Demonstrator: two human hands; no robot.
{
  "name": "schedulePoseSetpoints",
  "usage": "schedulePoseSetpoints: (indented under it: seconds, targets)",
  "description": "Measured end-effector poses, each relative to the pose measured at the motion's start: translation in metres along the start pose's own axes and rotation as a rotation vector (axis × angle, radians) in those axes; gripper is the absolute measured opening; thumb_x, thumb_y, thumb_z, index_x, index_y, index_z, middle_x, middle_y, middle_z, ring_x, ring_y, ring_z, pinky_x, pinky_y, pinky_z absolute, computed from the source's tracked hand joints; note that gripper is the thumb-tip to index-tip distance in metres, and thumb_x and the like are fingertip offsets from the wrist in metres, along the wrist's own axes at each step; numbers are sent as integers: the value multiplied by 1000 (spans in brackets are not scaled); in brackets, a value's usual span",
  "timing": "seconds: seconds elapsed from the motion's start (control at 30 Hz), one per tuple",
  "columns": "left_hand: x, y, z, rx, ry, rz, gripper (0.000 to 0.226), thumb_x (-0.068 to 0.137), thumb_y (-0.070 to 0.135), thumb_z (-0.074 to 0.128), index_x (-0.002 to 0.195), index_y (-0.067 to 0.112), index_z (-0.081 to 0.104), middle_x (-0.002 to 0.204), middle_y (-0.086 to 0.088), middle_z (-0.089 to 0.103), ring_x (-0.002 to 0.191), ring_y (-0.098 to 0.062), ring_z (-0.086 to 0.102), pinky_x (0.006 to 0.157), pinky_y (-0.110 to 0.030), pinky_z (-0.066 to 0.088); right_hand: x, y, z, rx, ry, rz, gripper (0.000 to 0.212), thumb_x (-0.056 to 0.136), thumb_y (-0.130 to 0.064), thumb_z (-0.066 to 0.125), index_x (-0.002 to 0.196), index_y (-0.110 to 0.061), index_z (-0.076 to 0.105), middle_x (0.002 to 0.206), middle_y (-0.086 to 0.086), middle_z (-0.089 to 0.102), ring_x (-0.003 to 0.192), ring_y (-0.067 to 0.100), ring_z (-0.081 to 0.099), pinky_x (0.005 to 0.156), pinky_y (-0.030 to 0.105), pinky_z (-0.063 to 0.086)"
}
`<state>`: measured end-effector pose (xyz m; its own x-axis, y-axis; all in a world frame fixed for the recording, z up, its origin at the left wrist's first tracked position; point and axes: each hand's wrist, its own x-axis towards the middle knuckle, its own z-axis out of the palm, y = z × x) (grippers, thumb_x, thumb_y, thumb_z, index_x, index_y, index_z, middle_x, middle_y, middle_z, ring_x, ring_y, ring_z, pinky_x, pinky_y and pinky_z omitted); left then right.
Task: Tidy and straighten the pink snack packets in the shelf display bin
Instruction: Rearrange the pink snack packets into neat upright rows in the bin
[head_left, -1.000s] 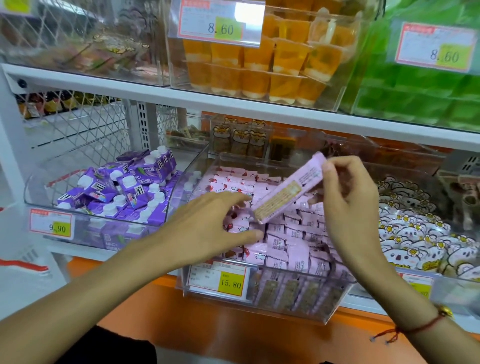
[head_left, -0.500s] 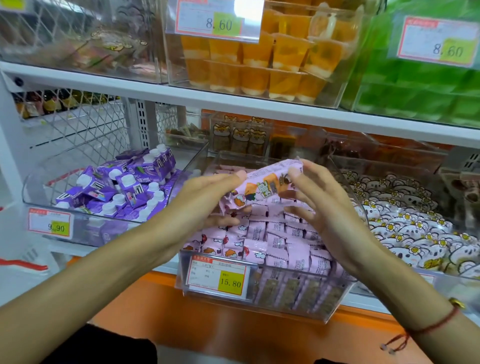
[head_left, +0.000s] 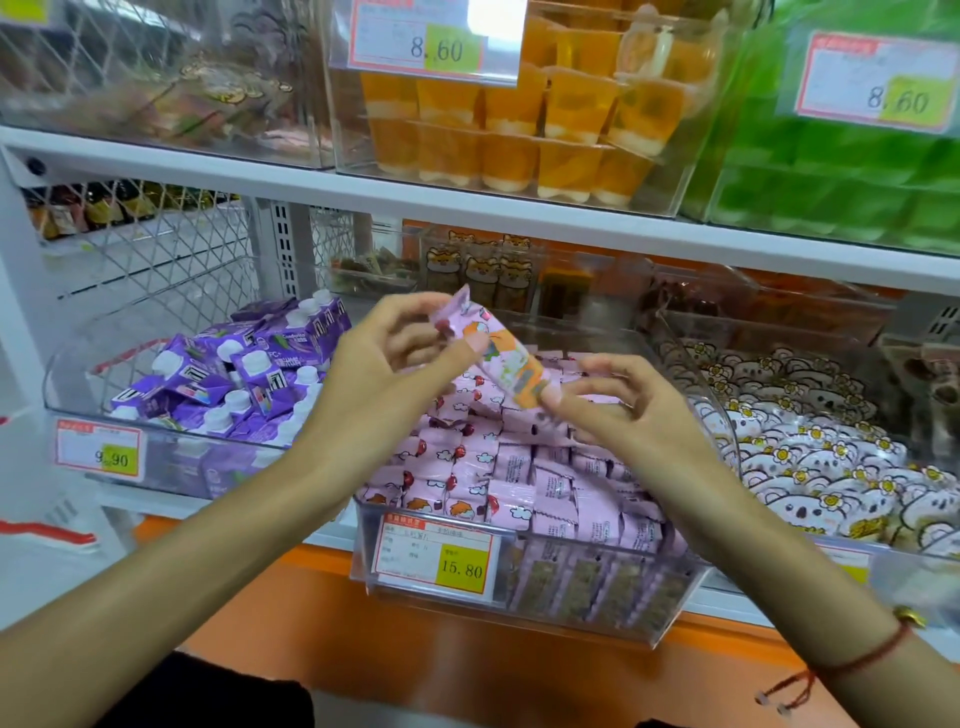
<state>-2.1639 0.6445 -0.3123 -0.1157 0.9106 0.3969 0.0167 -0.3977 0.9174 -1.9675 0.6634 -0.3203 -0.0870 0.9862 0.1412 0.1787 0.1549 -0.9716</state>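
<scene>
A white shop shelf (head_left: 519, 205) carries clear plastic bins on two levels. On the upper level, three bins are in view: one of blurred mixed packets at the left, one of orange jelly cups (head_left: 519, 135) in the middle, tagged 8.60, and one of green cups (head_left: 852, 171) at the right, also tagged 8.60. On the lower level, three front bins stand side by side. The left bin (head_left: 166, 457), tagged 9.90, holds purple cartons (head_left: 228, 374) with white caps, too many and too jumbled to count. The middle bin (head_left: 524, 608), tagged 15.80, is filled with pink snack packets (head_left: 524, 467), lying partly in rows toward the front and loosely piled toward the back; their number cannot be told. The right bin (head_left: 883, 566) holds white packets (head_left: 810, 467) printed with bear faces and yellow flowers. Smaller bins of brown snacks stand behind them.

Above the middle bin, two bare hands hold one pink packet (head_left: 506, 358), tilted with its upper end at the left. The left hand (head_left: 384, 374) pinches the upper end between thumb and curled fingers. The right hand (head_left: 618, 410) pinches the lower end with thumb and forefinger, its other fingers loosely bent. A red string bracelet (head_left: 852, 660) circles the right wrist.
</scene>
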Motion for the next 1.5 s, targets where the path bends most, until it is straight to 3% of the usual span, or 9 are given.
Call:
schedulePoseSetpoints:
  seconds: [0.13, 0.27, 0.6, 0.77, 0.93, 1.1, 1.33, 1.4, 1.5]
  targets:
    - [0, 1, -3, 202, -83, 185, 27, 78, 29, 68, 103, 25, 60, 91, 25, 67, 85, 9, 61, 73, -4, 46, -3, 9, 0, -395, -115, -105, 44, 68, -41, 77, 103, -29, 54, 87, -4, 61, 70, 8, 54, 69, 30, 47]
    - [-5, -6, -2, 375, -251, 164, 22, 80, 33, 67, 101, 27, 60, 102, 15, 66, 96, -3, 62, 81, -22, 53, -4, 17, -3, -685, -264, -183, 24, 72, -46, 71, 87, -34, 57, 82, -5, 58, 68, 8, 49, 67, 32, 45]
    - [0, -1, -10, 674, -305, 394, 30, 84, 46, 58, 108, 29, 61, 108, 18, 65, 104, 3, 58, 87, -26, 47, -2, 15, -12, -762, -298, -219, 11, 81, -31, 70, 91, -27, 73, 76, -5, 63, 64, 3, 53, 59, 18, 41]
    - [0, -23, 2, 976, -667, 268, 23, 90, 44, 57, 110, 33, 60, 91, 15, 57, 89, -5, 52, 82, -34, 46, -1, 15, -11, -789, -288, -243, 4, 80, -31, 71, 84, -31, 71, 74, -5, 62, 65, 6, 52, 63, 26, 44]
    - [5, -29, 2, 1205, -688, 357, 36, 96, 48, 36, 109, 31, 65, 112, 20, 55, 105, -5, 42, 91, -28, 34, -1, 18, -12, -742, -286, -241, 18, 80, -33, 71, 97, -28, 69, 78, -7, 63, 65, 3, 53, 59, 17, 42]
    - [5, -27, 2, 1213, -719, 311, 32, 97, 44, 37, 115, 35, 62, 117, 19, 57, 108, -7, 45, 93, -35, 40, -2, 17, -13, -716, -228, -283, 10, 85, -30, 66, 95, -29, 69, 80, -8, 66, 69, 9, 60, 65, 27, 51]
    - [-1, -17, -6, 755, -417, 193, 14, 91, 40, 55, 98, 38, 67, 103, 21, 63, 97, 6, 57, 86, -34, 50, 11, 15, -6, -783, -73, -348, 9, 87, -28, 63, 89, -31, 71, 84, -12, 67, 72, 3, 57, 64, 19, 44]
    - [-4, -16, -5, 857, -471, 211, 20, 91, 45, 50, 103, 40, 64, 106, 22, 62, 101, 6, 54, 89, -34, 47, 16, 18, 0, -841, -146, -349, 14, 84, -35, 66, 96, -29, 71, 91, -10, 64, 73, 1, 53, 67, 23, 41]
    - [-9, -19, -4, 1117, -626, 253, 30, 94, 53, 38, 118, 44, 54, 119, 24, 52, 112, 2, 45, 91, -32, 43, 24, 19, 5, -882, -231, -309, 23, 81, -38, 69, 101, -26, 72, 96, -8, 63, 73, -2, 49, 66, 15, 37]
